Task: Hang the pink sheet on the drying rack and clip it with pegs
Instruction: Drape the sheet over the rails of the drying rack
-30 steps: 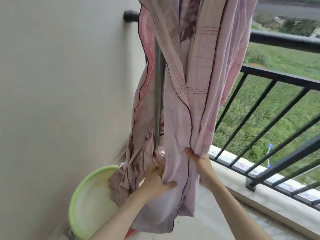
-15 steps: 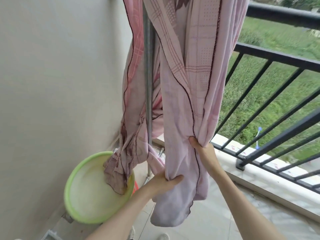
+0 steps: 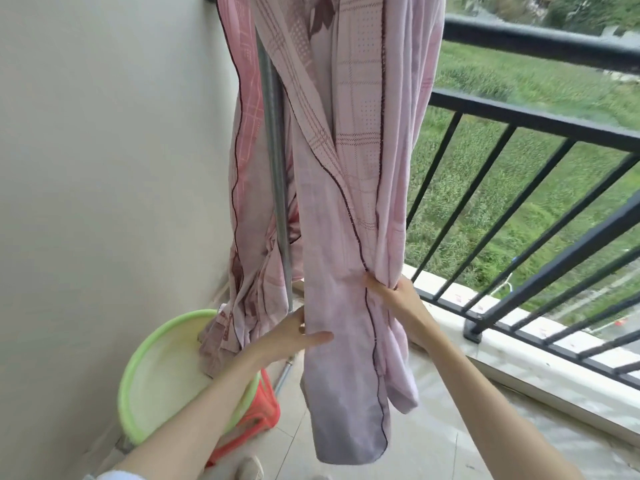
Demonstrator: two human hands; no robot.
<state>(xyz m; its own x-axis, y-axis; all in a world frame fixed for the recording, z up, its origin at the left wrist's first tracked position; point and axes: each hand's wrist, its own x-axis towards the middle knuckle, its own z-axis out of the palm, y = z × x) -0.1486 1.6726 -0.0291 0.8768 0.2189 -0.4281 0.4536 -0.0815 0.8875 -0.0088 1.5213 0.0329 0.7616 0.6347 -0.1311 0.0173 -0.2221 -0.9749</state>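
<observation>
Both hands gripping: left hand (image 3: 294,336) and right hand (image 3: 403,299) pinching the sheet (image 3: 349,202) low, spreading it over the rack (image 3: 275,174). Next: pull flat, then pegs, none in view.

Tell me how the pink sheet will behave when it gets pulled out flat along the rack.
The pink sheet is probably floppy: it hangs in long bunched folds and creases where the right hand pinches it. It likely slides easily over the smooth metal pole. The left hand grips its edge; the darker lower end suggests dampness and some weight.
</observation>
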